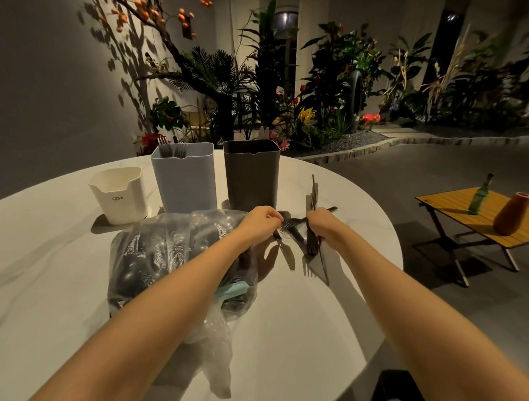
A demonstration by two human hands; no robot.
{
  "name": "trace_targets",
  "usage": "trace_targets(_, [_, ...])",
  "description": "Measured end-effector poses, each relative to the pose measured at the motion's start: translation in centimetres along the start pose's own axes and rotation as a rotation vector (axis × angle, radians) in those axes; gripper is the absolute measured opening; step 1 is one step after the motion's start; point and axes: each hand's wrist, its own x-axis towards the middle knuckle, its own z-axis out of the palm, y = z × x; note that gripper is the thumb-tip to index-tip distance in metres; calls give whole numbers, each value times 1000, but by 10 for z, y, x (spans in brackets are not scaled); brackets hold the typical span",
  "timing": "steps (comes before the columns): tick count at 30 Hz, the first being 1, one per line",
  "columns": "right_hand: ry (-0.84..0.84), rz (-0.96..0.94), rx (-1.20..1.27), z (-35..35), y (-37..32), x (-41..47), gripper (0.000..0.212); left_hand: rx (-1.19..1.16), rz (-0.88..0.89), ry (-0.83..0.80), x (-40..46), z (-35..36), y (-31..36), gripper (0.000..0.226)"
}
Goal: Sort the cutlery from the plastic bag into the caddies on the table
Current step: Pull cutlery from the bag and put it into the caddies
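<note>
Head view: left grip (262, 223) pinches fork (289, 223); right grip (320, 222) clutches knives (313, 200); plastic bag (173, 256) before caddies (249, 174).

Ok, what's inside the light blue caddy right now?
Fork tines poke up above the rim of the light blue caddy, at least two forks. Their handles, and anything else lower down, are hidden by its solid walls.

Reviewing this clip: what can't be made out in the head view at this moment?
- Contents of the plastic bag: creased film and glare blur the dark items.
- Inside of the grey caddy: its front wall hides it.
- Pieces in the right hand: dark, overlapping, partly covered by fingers.
- Left hand grip: fingertips face away.
</note>
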Motion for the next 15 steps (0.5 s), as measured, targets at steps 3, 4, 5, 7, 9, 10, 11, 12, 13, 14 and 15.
trace_targets(3, [-24,-16,267,-4,-2,-6,17,-151,-39,-10,-1,0,5,16])
trace_targets(4, [-66,-38,359,-6,-4,-9,17,-211,-68,-17,-1,0,8,18])
trace_targets(5, [-105,-65,421,-8,-5,-12,16,-272,-101,-20,-2,0,12,20])
trace_targets(7, [-186,-117,483,-10,-8,-16,18,-389,-157,-19,-6,-3,19,24])
trace_targets(9, [-264,-153,470,-10,-11,-20,21,-460,-156,-32,-12,-6,24,32])
trace_targets(10, [-309,-165,456,-8,-13,-22,22,-489,-140,-44,-15,-9,25,36])
trace_targets(11, [-354,-171,447,-6,-15,-24,23,-516,-125,-56,-17,-11,26,40])
trace_targets(12, [-397,-171,443,-4,-18,-27,24,-539,-114,-63,-19,-13,27,42])
trace_targets(13, [-431,-170,442,-1,-21,-29,24,-554,-112,-62,-20,-15,28,42])
trace_targets(14, [-459,-171,445,1,-24,-31,24,-568,-115,-54,-22,-17,30,37])
trace_targets(15, [-481,-173,454,3,-28,-33,23,-580,-123,-33,-24,-19,31,31])
